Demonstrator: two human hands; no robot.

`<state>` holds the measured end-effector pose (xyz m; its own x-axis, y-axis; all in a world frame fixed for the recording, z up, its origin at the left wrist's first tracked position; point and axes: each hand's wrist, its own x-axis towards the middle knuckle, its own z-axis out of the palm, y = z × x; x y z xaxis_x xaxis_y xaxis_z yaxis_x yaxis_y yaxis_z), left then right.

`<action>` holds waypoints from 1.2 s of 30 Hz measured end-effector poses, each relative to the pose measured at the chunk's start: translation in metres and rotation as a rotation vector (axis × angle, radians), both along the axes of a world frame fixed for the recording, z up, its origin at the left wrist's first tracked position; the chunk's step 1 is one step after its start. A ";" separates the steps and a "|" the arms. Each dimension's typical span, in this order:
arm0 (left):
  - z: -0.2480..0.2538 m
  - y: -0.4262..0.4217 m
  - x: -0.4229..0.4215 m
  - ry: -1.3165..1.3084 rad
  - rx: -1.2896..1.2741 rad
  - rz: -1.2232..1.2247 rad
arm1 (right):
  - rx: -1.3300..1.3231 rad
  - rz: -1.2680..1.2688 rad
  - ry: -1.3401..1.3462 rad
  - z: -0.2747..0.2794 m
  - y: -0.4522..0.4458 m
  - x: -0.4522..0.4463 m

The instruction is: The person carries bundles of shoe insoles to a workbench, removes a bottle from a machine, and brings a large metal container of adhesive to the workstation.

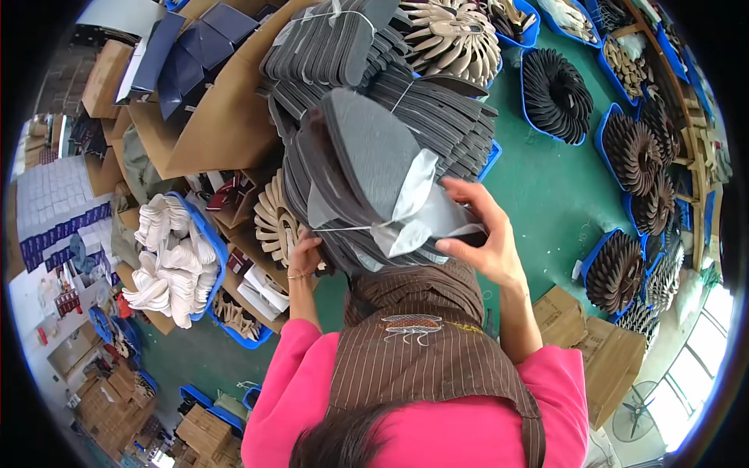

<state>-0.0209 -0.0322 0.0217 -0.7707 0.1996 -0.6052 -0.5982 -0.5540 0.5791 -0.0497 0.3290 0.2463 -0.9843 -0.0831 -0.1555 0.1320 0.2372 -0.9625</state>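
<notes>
A tied bundle of grey insoles (pixel 374 156) is in front of my chest, with white wrapping (pixel 417 183) and a thin string around it. My left hand (pixel 306 253) grips the bundle's lower left edge, its fingers partly hidden beneath. On the other side, my right hand (pixel 491 234) has thumb and fingers closed around the wrapped right end. Directly behind lie more stacked grey insoles (pixel 445 117), several of them in string-tied bundles, heaped over a blue basket (pixel 490 160).
An open cardboard box (pixel 226 117) with dark blue boxes stands at the left. Below it, a blue basket (pixel 207 242) holds white sole-shaped pieces (pixel 172 261). Baskets of dark pieces (pixel 558 93) line the green floor (pixel 546 179) on the right. Cardboard boxes (pixel 601 351) sit lower right.
</notes>
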 end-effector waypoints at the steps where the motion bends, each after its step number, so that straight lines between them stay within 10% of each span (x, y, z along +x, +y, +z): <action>1: 0.003 0.004 -0.006 0.036 -0.033 -0.006 | 0.031 0.007 0.044 0.003 0.003 0.003; 5: 0.025 0.022 -0.033 0.176 -0.027 0.009 | 0.080 -0.017 0.145 0.008 0.020 0.020; 6: -0.002 0.007 -0.031 0.733 -0.667 -0.313 | 0.087 -0.026 0.161 0.008 0.030 0.025; 8: -0.049 -0.028 -0.037 0.851 -1.389 -0.635 | 0.082 -0.065 0.167 0.006 0.047 0.036; 13: 0.029 0.043 -0.060 0.860 -1.051 -0.297 | 0.014 -0.228 0.192 -0.016 0.083 0.069; 16: 0.034 0.062 -0.063 0.861 -1.463 -0.264 | -0.077 -0.375 0.231 -0.028 0.093 0.087; 20: 0.089 0.111 -0.072 0.758 -0.463 -0.130 | -0.187 -0.536 0.164 -0.022 0.098 0.107; 23: 0.073 0.102 -0.078 0.488 -0.429 -0.152 | -0.012 -0.569 0.310 -0.012 0.102 0.111; 28: 0.065 0.105 -0.099 1.041 -0.840 -0.195 | -0.265 -0.641 0.336 -0.026 0.111 0.119; 36: 0.092 0.131 -0.092 1.075 -0.859 -0.157 | -0.444 -0.721 0.446 -0.042 0.121 0.136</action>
